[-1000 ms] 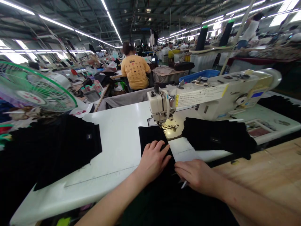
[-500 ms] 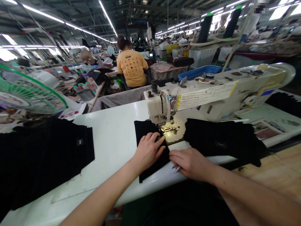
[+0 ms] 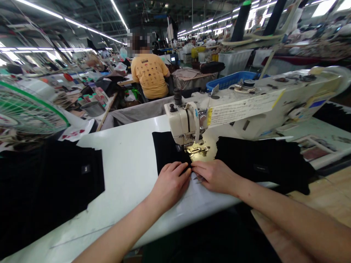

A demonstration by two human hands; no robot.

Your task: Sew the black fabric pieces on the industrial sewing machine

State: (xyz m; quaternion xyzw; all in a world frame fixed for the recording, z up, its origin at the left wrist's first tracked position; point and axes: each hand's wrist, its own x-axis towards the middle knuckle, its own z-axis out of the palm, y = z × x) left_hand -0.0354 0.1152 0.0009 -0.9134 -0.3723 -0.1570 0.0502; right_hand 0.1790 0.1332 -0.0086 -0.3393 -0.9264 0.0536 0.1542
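Note:
A black fabric piece (image 3: 164, 149) lies flat under the needle end of a sewing machine (image 3: 179, 126), its right edge at the lit plate (image 3: 203, 151). A small dark label (image 3: 178, 148) shows on it beside the presser foot. My left hand (image 3: 174, 180) grips the near end of this fabric with bent fingers. Close beside it, my right hand (image 3: 216, 175) pinches the fabric's near right corner between thumb and fingers. Pointed metal tips, like those of thread snips (image 3: 198, 178), stick out from under my right hand; the rest is hidden in the palm.
Stacked black fabric pieces with labels (image 3: 52, 190) cover the table's left side. Another black labelled pile (image 3: 260, 160) lies right of the needle. A green fan (image 3: 30, 107) stands at the left. Beyond the machine are a blue basket (image 3: 231, 81) and a seated person (image 3: 150, 75).
The fabric has moved away from me under the machine, and its label now sits beside the presser foot. Both hands have shifted to its near end, closer together.

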